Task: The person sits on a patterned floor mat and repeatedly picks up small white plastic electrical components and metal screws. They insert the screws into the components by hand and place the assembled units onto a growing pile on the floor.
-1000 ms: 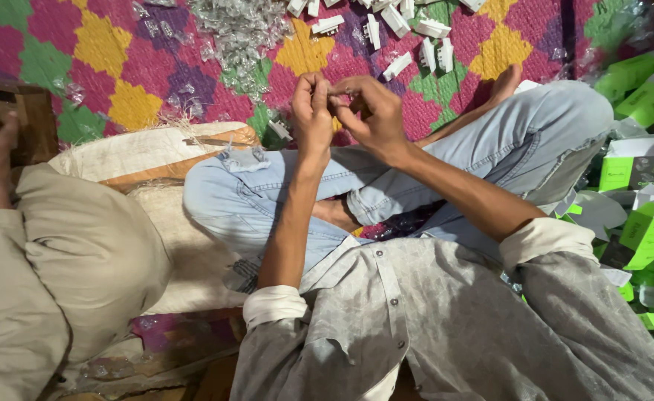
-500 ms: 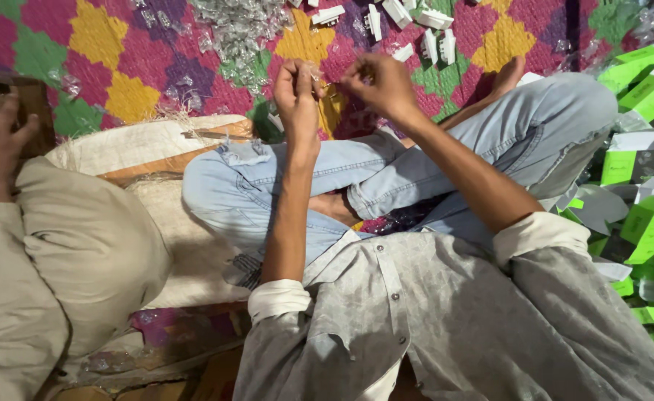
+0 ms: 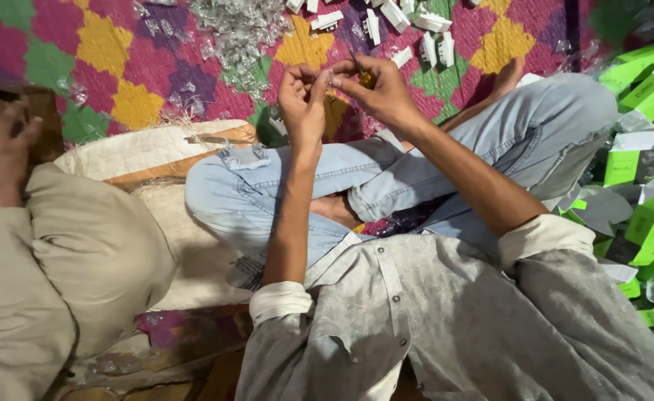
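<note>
Held up over the crossed knees in pale blue jeans: a small yellowish piece with a thin dark stem, pinched in the right hand. Left hand pinched close against it, fingertips touching; whether sharing the grip, impossible to tell. Probably light and stiff, easy to drop, best taken by the stem. Mostly hidden by fingers, shape unclear. Beyond, small white plastic parts on the patterned woven mat; green-and-white cartons cut off at right.

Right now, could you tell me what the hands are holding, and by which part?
The right hand pinches a small yellowish piece at its top edge; the left hand meets it there, fingertips pressed together. What the piece is cannot be told.
</note>
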